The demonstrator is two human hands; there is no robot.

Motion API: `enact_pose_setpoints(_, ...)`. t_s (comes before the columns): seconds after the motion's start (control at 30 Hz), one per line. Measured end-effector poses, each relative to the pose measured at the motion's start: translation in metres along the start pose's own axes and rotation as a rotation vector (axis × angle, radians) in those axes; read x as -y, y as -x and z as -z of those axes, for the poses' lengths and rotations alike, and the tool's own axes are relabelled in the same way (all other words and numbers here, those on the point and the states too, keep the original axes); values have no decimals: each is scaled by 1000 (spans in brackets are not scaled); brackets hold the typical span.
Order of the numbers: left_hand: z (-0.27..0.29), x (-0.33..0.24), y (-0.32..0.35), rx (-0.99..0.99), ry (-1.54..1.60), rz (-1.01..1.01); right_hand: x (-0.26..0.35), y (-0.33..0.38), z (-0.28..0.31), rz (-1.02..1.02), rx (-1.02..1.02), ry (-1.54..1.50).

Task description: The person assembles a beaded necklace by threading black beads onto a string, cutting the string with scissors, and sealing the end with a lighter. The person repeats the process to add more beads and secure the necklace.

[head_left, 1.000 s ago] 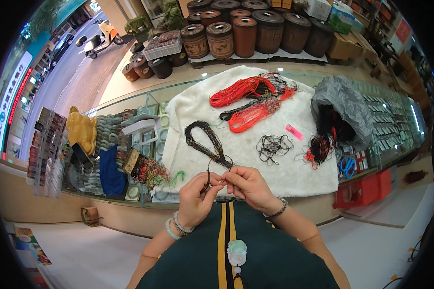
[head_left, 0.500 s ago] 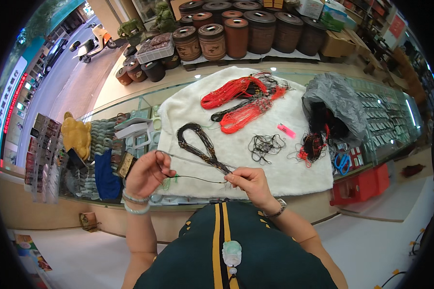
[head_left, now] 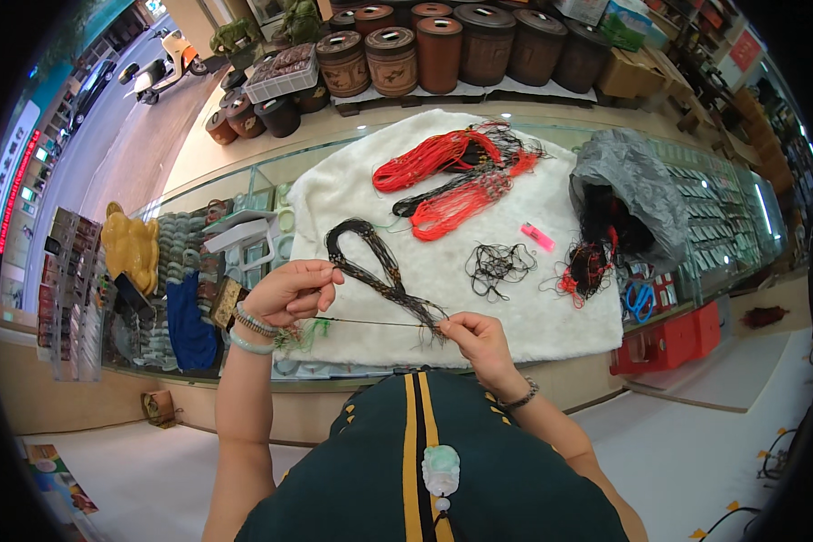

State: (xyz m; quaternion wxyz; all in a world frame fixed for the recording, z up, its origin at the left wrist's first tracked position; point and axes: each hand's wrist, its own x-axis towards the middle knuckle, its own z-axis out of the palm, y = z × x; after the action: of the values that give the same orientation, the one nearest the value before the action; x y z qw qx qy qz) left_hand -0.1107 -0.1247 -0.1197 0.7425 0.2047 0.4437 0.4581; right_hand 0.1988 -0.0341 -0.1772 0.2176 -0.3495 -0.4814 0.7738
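A thin black cord (head_left: 370, 322) is stretched almost straight between my two hands over the near edge of the white fluffy cloth (head_left: 515, 312). My left hand (head_left: 289, 294) has its fingers curled in on one end of it. My right hand (head_left: 481, 345) pinches the other end between thumb and forefinger. Just beyond the cord lies a looped bundle of black cords (head_left: 363, 257), its loose ends reaching close to my right fingertips. Farther off are red cord bundles (head_left: 438, 163), a tangle of black cord (head_left: 499, 271) and a pink lighter (head_left: 537, 237).
On the right sit a grey plastic bag (head_left: 628, 194), a red-black cord tangle (head_left: 587, 271) and blue-handled scissors (head_left: 640, 303). Bangles (head_left: 176, 257) and a yellow figurine (head_left: 129, 248) crowd the glass counter's left. Brown lidded jars (head_left: 393, 63) stand beyond the counter.
My hands have drawn slightly apart, and the cord, which sagged and looped before, is now pulled nearly straight. The left fingers have curled further in. The whole view has shifted slightly.
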Motion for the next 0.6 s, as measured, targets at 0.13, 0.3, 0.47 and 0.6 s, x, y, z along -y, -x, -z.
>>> enact_pose_setpoints(0.13,11,0,-9,16,38,41,-1,-5,-3,-54,-54,-13)
enact_pose_setpoints(0.3,23,1,-15,25,116,48,-4,-8,2,-167,-107,-169)
enact_pose_setpoints(0.47,33,3,-24,1,126,74,-10,-13,1,-169,-119,-151)
enact_pose_setpoints(0.6,44,6,-30,7,161,63,-10,-15,-1,-161,-124,-121)
